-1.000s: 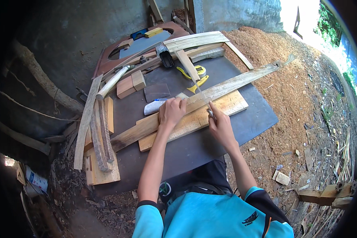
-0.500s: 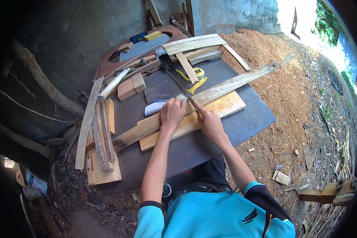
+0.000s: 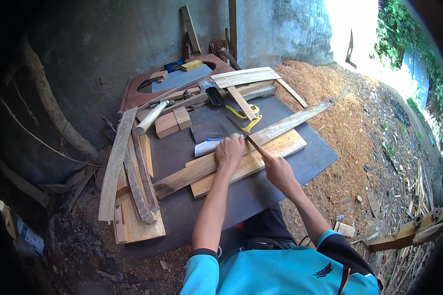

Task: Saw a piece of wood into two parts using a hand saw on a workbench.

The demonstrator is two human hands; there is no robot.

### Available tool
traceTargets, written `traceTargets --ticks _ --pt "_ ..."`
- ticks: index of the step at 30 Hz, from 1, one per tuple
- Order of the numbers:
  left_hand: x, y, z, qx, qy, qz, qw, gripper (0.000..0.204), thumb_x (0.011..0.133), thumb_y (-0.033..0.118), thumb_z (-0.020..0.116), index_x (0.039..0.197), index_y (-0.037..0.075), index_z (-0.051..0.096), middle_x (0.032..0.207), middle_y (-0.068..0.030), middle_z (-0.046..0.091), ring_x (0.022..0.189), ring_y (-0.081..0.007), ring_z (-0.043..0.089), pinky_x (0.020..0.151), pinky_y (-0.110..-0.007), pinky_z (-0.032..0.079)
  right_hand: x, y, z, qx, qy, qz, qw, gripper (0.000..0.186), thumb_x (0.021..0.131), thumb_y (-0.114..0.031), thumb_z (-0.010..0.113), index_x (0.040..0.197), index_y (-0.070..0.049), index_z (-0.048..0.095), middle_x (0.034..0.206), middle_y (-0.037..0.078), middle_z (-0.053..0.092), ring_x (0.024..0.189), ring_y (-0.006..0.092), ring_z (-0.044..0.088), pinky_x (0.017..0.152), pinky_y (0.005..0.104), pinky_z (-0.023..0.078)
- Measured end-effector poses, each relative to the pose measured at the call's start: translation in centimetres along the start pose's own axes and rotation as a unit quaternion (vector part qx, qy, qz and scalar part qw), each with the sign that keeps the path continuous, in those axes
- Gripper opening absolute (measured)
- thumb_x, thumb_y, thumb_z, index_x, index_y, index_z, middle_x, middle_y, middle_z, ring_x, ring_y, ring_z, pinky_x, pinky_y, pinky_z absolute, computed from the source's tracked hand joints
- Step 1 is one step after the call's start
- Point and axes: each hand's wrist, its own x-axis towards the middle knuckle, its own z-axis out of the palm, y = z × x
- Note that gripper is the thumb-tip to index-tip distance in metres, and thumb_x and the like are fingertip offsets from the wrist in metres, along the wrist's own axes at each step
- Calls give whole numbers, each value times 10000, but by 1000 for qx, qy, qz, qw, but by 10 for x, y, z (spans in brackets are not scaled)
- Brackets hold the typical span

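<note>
I have my left hand (image 3: 230,154) closed over a long weathered plank (image 3: 291,118), gripping it near its middle. My right hand (image 3: 276,168) is closed on the handle end of a long thin dark blade (image 3: 238,129), which crosses the plank diagonally just right of my left hand. The plank lies over a thicker, pale board (image 3: 271,156). Just beyond my left hand sit folded white paper (image 3: 205,151) with a blue pen on it and a dark flat piece (image 3: 205,131). A yellow-handled tool (image 3: 252,123) and another yellow tool lie behind the blade.
The dark tabletop (image 3: 318,158) bears loose strips (image 3: 112,172), wood blocks (image 3: 166,125), a pale-handled hammer (image 3: 150,119) and a black plastic object (image 3: 213,96). Behind are a reddish panel (image 3: 136,99) and grey wall. Sawdust (image 3: 325,81) covers ground at right; a branch (image 3: 54,103) leans at left.
The view has tilted, so the scene sits lower in the picture. My right hand and the blade have shifted along their line across the plank. My left hand stays on the plank.
</note>
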Motion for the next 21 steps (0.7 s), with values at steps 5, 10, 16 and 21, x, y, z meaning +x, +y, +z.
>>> traceTargets --ticks 5,10,16,21 --pt "2 4 -5 -12 -36 -8 999 473 908 366 417 748 9 683 794 -222 654 784 -361 647 699 -443 510 -84 3 -48 21 -1 25 999 504 812 -54 527 1302 -144 455 628 225 582 622 396 598 588 482 456" --pt "5 -2 -11 -8 -41 2 999 478 908 373 410 760 12 686 802 -197 662 774 -357 650 698 -438 510 -72 -19 -72 110 123 130 978 462 778 -83 626 1226 -61 510 610 182 565 608 339 605 576 399 459" --pt "4 6 -8 49 4 10 999 461 907 385 434 718 32 664 791 -175 659 676 -333 649 632 -425 514 9 63 -75 97 79 -9 992 296 714 -78 687 946 10 526 837 160 596 783 313 586 672 385 450" --pt "-4 9 7 93 132 80 984 388 888 365 496 664 64 596 679 -109 617 588 -304 623 555 -422 490 124 127 -35 -14 20 -245 969 357 718 -160 720 977 -6 529 1097 169 559 1083 314 509 871 385 437"
